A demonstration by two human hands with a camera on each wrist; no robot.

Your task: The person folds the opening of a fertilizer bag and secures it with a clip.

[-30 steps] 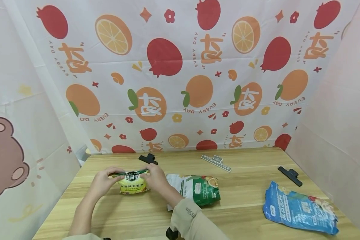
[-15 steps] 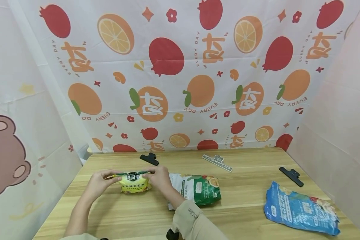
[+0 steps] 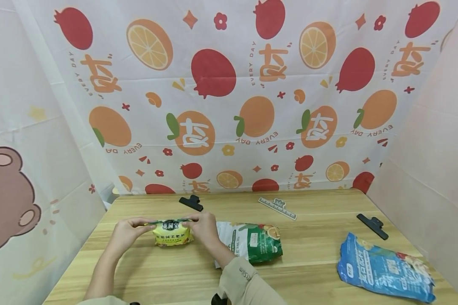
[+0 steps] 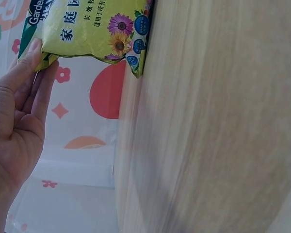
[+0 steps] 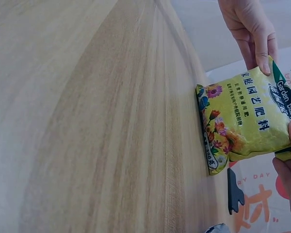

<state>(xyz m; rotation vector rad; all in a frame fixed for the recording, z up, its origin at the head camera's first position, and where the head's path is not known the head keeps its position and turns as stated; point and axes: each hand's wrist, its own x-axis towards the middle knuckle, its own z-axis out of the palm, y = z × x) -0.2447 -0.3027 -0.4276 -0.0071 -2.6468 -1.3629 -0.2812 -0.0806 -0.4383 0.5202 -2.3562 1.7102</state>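
Note:
A yellow fertilizer bag (image 3: 172, 235) with a green top edge and printed flowers stands upright on the wooden table. My left hand (image 3: 129, 234) pinches its top left corner between thumb and fingers. At the opposite top corner my right hand (image 3: 201, 226) pinches the bag the same way. The top edge is drawn out between both hands, its strip looking narrow from above. In the right wrist view the front of the fertilizer bag (image 5: 247, 114) shows, its lower edge at the tabletop. The left wrist view shows thumb and fingers on the corner of the bag (image 4: 87, 29).
Behind the yellow bag lies a black clip (image 3: 191, 203). A white clip with piano-key print (image 3: 277, 208) and another black clip (image 3: 372, 225) lie farther right. A green and white bag (image 3: 252, 241) rests beside my right forearm. A blue bag (image 3: 385, 269) lies at the table's right.
Both hands keep their pinch on the fertilizer bag. Its top edge has tipped, so the strip looks thinner and straighter. The head view has shifted slightly.

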